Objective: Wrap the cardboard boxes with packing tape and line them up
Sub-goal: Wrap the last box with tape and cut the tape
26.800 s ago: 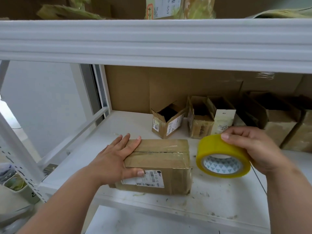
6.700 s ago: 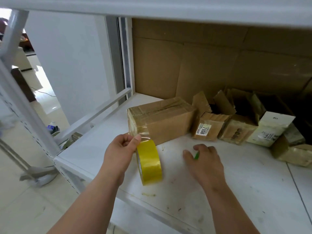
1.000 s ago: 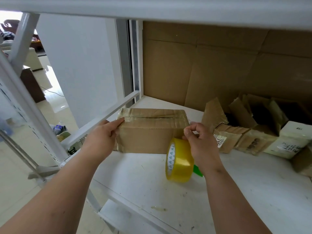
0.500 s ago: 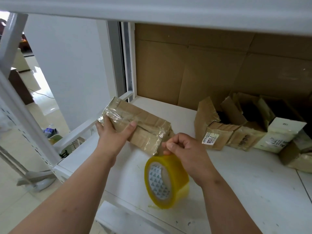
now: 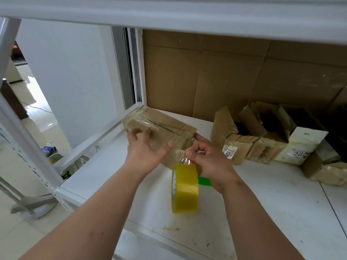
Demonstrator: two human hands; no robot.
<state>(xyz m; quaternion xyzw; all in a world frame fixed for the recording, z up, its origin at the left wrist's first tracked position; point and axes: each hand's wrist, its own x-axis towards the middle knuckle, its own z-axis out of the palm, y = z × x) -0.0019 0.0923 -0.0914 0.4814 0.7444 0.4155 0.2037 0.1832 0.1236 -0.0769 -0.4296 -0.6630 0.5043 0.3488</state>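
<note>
A taped brown cardboard box [image 5: 165, 124] sits at the left end of the white shelf [image 5: 262, 212], turned at an angle. My left hand [image 5: 144, 149] grips its near side, fingers curled over the upper edge, blurred by motion. My right hand [image 5: 212, 162] pinches the clear tape strip that runs from the box's right corner down to the yellow tape roll [image 5: 185, 188]. The roll stands on edge just below my right hand.
Several small opened cardboard boxes [image 5: 244, 139] and a pale carton [image 5: 302, 145] crowd the shelf's back right. A green object [image 5: 204, 181] lies on the shelf behind the roll. Cardboard sheets line the back wall. A white shelf beam [image 5: 169, 12] spans overhead.
The box has come down from its lifted tilt and turned toward the shelf's left rail. My right hand has moved up to the box's right corner, and the roll now faces edge-on.
</note>
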